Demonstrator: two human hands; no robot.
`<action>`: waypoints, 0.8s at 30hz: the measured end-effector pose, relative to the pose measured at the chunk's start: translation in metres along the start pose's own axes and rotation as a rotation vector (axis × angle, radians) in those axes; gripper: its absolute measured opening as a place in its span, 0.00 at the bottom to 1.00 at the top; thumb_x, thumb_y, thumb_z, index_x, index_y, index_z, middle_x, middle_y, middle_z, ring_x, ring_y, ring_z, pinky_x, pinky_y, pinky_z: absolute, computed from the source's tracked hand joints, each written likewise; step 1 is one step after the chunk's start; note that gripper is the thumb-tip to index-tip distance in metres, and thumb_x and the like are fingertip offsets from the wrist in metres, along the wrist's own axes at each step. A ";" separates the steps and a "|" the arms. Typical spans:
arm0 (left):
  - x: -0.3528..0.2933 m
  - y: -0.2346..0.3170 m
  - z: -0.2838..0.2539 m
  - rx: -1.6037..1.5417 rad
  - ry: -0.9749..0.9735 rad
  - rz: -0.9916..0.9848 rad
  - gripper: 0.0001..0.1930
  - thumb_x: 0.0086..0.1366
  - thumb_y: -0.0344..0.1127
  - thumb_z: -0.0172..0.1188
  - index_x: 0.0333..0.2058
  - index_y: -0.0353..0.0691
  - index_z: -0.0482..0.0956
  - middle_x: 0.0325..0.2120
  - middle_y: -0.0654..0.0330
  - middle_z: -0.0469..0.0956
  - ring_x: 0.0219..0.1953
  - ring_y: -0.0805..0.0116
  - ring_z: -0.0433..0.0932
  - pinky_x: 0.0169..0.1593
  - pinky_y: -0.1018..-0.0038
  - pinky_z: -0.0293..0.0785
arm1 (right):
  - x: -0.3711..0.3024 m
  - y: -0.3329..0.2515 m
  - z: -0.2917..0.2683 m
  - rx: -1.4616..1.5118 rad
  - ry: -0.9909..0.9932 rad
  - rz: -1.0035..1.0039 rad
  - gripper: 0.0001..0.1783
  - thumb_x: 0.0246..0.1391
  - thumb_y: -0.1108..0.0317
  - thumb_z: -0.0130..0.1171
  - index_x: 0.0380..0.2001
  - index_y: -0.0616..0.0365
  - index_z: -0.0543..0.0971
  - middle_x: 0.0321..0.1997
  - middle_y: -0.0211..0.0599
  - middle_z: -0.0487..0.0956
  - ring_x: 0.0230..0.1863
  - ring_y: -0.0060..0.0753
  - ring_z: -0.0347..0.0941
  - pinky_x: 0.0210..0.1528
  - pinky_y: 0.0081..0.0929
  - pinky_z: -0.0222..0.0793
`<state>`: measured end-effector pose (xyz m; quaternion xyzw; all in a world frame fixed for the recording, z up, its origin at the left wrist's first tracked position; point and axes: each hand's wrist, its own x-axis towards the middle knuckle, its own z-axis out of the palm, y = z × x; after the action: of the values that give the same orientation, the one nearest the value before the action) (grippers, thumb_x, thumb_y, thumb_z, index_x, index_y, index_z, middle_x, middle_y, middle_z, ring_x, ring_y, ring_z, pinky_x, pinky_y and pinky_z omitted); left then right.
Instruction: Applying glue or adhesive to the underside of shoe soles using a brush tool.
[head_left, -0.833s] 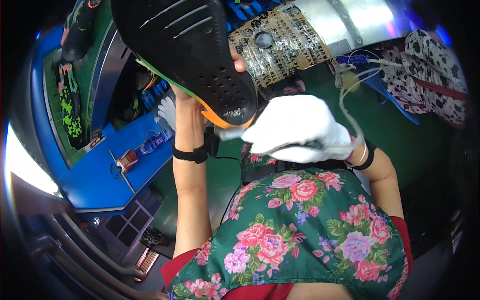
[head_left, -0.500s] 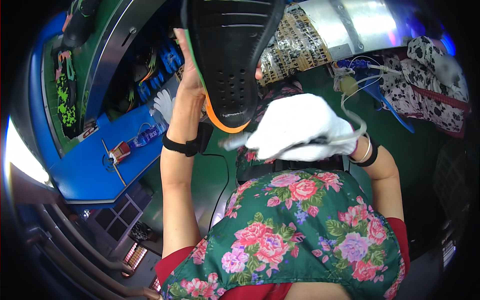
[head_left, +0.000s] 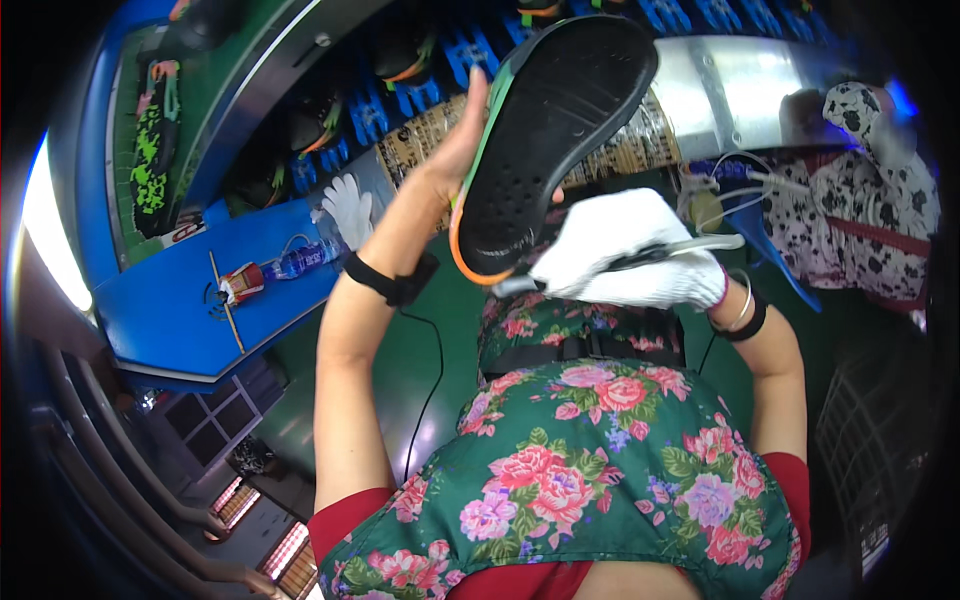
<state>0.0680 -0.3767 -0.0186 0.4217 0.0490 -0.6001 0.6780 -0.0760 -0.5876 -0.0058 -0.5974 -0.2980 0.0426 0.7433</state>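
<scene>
A black shoe sole (head_left: 560,110) with small holes at its heel and a green-to-orange rim is held up at a tilt in front of me. My bare left hand (head_left: 455,150) grips it along the left edge, and a fingertip shows past its right side. In a white knit glove, my right hand (head_left: 630,245) is closed round a slim pen-like tool (head_left: 690,246) with a pale rear end. The tool's grey tip (head_left: 515,287) is at the orange heel rim; whether it touches cannot be told. The gloved fingers hide most of the tool's middle.
Beyond the sole runs a metal ledge (head_left: 740,95) partly wrapped in printed tape, with shoes on blue racks (head_left: 405,90) behind it. A blue table (head_left: 170,320) at left bears a bottle (head_left: 305,260), a red packet (head_left: 240,284) and a white glove (head_left: 348,210). Spotted cloth (head_left: 850,220) hangs at right.
The sole has swung so that its toe leans right, and its heel sits lower. The tool's tip has come to the heel rim from just below it. My view has shifted, showing more racks.
</scene>
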 end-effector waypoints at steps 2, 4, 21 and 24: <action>-0.002 -0.011 -0.003 -0.209 -0.093 0.079 0.58 0.60 0.85 0.30 0.66 0.36 0.66 0.46 0.39 0.82 0.37 0.42 0.86 0.41 0.53 0.88 | 0.001 -0.006 -0.002 0.007 0.205 0.054 0.07 0.48 0.76 0.72 0.33 0.61 0.88 0.40 0.43 0.88 0.41 0.37 0.85 0.47 0.33 0.80; -0.005 -0.027 -0.005 -0.503 -0.030 0.191 0.45 0.72 0.72 0.32 0.65 0.32 0.67 0.50 0.41 0.81 0.47 0.44 0.84 0.52 0.53 0.83 | 0.003 -0.010 -0.005 -0.003 0.462 0.066 0.08 0.47 0.81 0.71 0.33 0.63 0.87 0.42 0.47 0.87 0.44 0.38 0.85 0.49 0.33 0.79; -0.039 -0.069 0.032 -0.983 -0.099 0.374 0.37 0.71 0.62 0.50 0.63 0.33 0.69 0.55 0.38 0.77 0.52 0.46 0.81 0.54 0.52 0.82 | 0.009 -0.031 -0.003 -0.715 0.564 -0.208 0.12 0.47 0.79 0.72 0.38 0.60 0.87 0.41 0.41 0.88 0.37 0.37 0.83 0.39 0.30 0.77; -0.033 -0.069 0.034 -0.713 -0.163 0.443 0.45 0.65 0.66 0.55 0.68 0.34 0.62 0.61 0.41 0.72 0.58 0.45 0.78 0.61 0.51 0.77 | 0.011 -0.036 -0.003 -0.723 0.610 -0.233 0.12 0.45 0.78 0.73 0.37 0.60 0.87 0.39 0.41 0.88 0.35 0.37 0.83 0.37 0.30 0.77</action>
<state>-0.0150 -0.3673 -0.0128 0.1127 0.1079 -0.4166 0.8956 -0.0760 -0.5958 0.0315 -0.7652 -0.1272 -0.3240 0.5416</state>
